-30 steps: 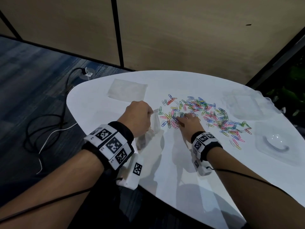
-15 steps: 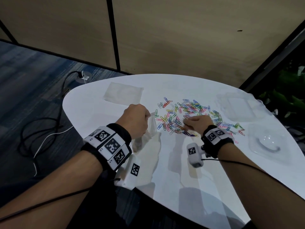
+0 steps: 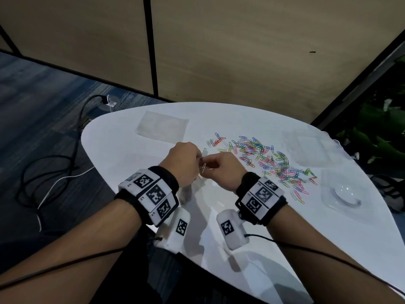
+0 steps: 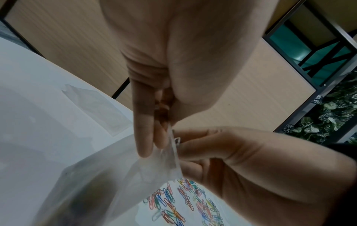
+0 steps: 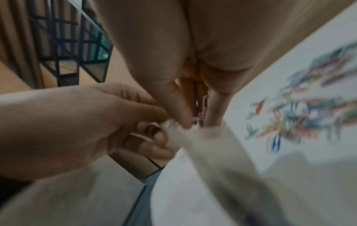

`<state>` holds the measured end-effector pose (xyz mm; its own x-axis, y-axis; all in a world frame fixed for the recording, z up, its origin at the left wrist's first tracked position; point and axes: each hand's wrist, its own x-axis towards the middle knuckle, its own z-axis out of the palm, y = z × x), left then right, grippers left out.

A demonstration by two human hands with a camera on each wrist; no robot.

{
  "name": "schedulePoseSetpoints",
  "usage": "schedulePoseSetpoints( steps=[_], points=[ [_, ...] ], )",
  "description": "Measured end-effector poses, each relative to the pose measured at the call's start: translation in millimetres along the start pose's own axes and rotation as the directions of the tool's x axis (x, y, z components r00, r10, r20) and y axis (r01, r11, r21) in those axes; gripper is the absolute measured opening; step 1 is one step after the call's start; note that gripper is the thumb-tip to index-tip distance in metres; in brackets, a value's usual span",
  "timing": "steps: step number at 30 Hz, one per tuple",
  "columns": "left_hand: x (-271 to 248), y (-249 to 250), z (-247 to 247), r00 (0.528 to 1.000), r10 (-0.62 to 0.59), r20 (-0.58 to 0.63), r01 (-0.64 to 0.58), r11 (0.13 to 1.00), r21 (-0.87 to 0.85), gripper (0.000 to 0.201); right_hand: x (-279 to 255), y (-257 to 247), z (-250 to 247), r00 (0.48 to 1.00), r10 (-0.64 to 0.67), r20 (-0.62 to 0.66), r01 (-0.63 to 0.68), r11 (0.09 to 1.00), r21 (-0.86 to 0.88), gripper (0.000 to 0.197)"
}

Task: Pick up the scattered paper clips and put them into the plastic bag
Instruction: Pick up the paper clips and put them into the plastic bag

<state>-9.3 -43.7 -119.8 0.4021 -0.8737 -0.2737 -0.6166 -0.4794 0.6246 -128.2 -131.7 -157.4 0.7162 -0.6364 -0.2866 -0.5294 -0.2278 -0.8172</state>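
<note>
Left wrist | right hand (image 4: pixel 241 156) pinches clip (image 4: pixel 177 139) | at bag (image 4: pixel 135 175) mouth

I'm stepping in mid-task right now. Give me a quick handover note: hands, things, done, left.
Left hand: pinches the mouth of the plastic bag, held above the table.
Right hand: holds a few paper clips at the bag's mouth.
Done: some clips seem to lie in the bag already, blurred.
Left: drop these in, then gather the scattered pile to the right.
</note>
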Motion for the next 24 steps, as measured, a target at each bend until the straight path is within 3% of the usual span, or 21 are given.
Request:
schedulePoseSetpoints(
  steps=[4,7,9,10,12,14,15,17,18,20,22,24],
  points=[
    [0,-2,-2,1.0,-0.006,-0.011,0.006,1.0,-0.021,0.027,-3,0,20,0.996,0.042,-0.078,-0.026,0.98,0.199,0.032],
    [-3,0,-3,1.0,0.001,-0.01,-0.001,1.0,0.001,0.038,-5,-3,18,0.991,-0.044,-0.125,0.049,0.998,0.033,0.03],
    [-4,-3,-4,1.0,0.005,-0.014,-0.005,1.0,0.019,0.04,-8,-10,13,0.986,-0.155,-0.067,0.138,0.968,-0.208,0.022],
    [-4,-5,-5,1.0,0.005,-0.017,-0.005,1.0,0.019,0.038,-9,-12,10,0.982,-0.189,-0.019,0.179,0.954,-0.24,0.02],
    [-4,-11,-9,0.999,0.006,-0.037,-0.006,1.0,0.002,0.038,-7,-14,2,0.984,-0.177,0.013,0.178,0.983,-0.047,0.019],
    [-5,-17,-13,0.998,0.002,-0.058,-0.002,1.0,-0.003,0.034,-4,-11,-12,0.992,-0.099,-0.076,0.114,0.964,0.238,0.018],
    [-6,-19,-15,0.998,0.001,-0.066,-0.002,1.0,-0.007,0.034,-2,-4,-22,0.986,-0.052,-0.158,0.093,0.959,0.267,0.016],
    [-9,-24,-19,0.997,0.006,-0.081,-0.007,1.0,-0.01,0.038,2,26,-45,0.947,0.065,-0.316,-0.052,0.997,0.048,0.024],
    [-10,-26,-21,0.996,0.002,-0.087,-0.003,1.0,-0.011,0.039,4,46,-55,0.927,0.151,-0.344,-0.208,0.969,-0.133,0.041],
    [-12,-31,-25,0.995,-0.011,-0.098,0.009,1.0,-0.02,0.035,2,86,-62,0.868,0.368,-0.334,-0.478,0.8,-0.363,0.087],
    [-13,-33,-29,0.995,-0.018,-0.095,0.015,0.999,-0.028,0.027,0,109,-52,0.827,0.476,-0.298,-0.561,0.726,-0.396,0.112],
    [-13,-35,-31,0.995,0.0,-0.102,-0.002,1.0,-0.02,0.038,2,113,-34,0.845,0.453,-0.284,-0.532,0.764,-0.365,0.108]
  ],
)
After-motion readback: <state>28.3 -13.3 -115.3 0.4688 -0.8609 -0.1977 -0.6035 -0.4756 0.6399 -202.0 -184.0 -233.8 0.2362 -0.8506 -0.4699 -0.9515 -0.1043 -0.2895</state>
